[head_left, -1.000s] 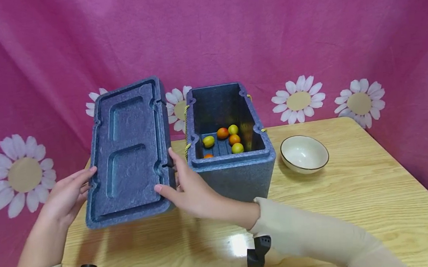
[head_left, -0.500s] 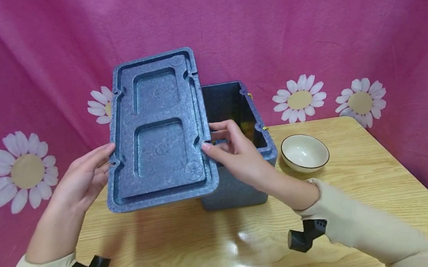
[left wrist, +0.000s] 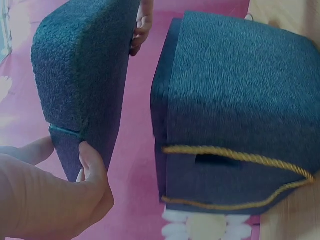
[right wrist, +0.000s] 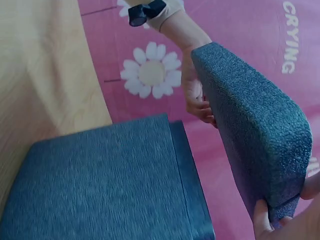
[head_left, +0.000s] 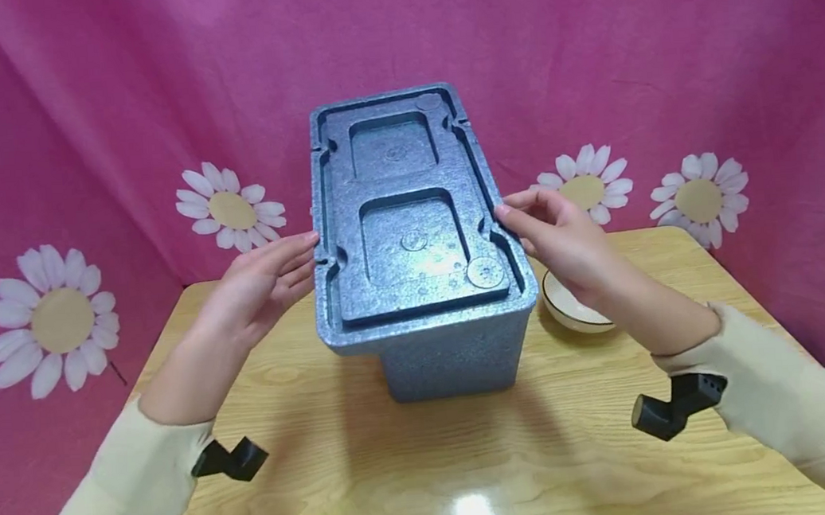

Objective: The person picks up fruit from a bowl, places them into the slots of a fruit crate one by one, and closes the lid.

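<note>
Both hands hold a blue-grey foam box lid [head_left: 407, 182], its recessed face turned up toward the head camera. My left hand [head_left: 259, 280] grips its left long edge, and the right hand [head_left: 565, 235] pinches the right long edge, thumb on top. Below stands the matching foam box [head_left: 456, 362], its opening and contents hidden by the lid in the head view. A gap between lid [left wrist: 82, 65] and box [left wrist: 245, 70] shows in the left wrist view. There, yellow rope [left wrist: 235, 154] runs along the box's side. The right wrist view also shows the lid [right wrist: 255, 120] raised apart from the box [right wrist: 100, 180].
A cream bowl [head_left: 574, 310] with a dark rim stands right of the box, partly behind the right hand. Everything rests on a wooden table [head_left: 311, 456]. Behind it hangs a pink cloth [head_left: 585, 54] with daisy prints.
Both hands have carried the lid rightward from beside the box to over it. The fruit-like red and yellow things inside, visible a second ago, are now covered from view.
</note>
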A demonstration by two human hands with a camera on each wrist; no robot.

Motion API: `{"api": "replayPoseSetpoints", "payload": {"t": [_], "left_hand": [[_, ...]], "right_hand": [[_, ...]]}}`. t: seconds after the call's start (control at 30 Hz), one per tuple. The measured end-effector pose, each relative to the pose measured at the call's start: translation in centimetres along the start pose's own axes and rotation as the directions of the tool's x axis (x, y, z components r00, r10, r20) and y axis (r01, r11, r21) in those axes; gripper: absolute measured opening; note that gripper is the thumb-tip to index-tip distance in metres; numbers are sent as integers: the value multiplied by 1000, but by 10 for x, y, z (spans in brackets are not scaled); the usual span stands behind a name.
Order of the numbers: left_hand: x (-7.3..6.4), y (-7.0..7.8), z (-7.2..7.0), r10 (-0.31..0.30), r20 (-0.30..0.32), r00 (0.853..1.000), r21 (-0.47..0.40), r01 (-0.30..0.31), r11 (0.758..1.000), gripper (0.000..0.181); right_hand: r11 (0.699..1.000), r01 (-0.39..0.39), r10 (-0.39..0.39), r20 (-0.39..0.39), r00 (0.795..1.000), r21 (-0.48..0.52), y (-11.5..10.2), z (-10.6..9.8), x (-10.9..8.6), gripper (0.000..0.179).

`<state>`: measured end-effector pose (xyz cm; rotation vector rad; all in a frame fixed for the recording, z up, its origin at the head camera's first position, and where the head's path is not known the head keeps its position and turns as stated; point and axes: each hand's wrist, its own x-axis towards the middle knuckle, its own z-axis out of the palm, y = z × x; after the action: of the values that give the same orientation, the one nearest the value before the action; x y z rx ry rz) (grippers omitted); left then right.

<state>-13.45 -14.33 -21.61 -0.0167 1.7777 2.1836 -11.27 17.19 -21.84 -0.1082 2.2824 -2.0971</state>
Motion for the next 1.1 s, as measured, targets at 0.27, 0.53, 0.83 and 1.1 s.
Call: {"api": "replayPoseSetpoints", "payload": {"t": [0.27, 0.53, 0.83, 1.1], "left_hand": [[15, 2, 25, -50, -14, 999, 54, 51, 997, 56], [25, 3, 31, -60, -9, 998, 52, 61, 997, 50], [25, 17, 32, 37, -37, 999, 147, -32, 989, 49], [32, 26, 41, 377, -111, 920, 293, -332, 897, 44]], "right_hand": [[995, -45, 41, 44, 998, 88, 2, -31, 15, 9], [982, -165, 153, 120, 981, 94, -3, -47, 27, 28], [990, -75, 81, 44, 996, -122, -19, -46, 30, 59], [970, -15, -8, -92, 996, -242, -33, -43, 39, 59]]}}
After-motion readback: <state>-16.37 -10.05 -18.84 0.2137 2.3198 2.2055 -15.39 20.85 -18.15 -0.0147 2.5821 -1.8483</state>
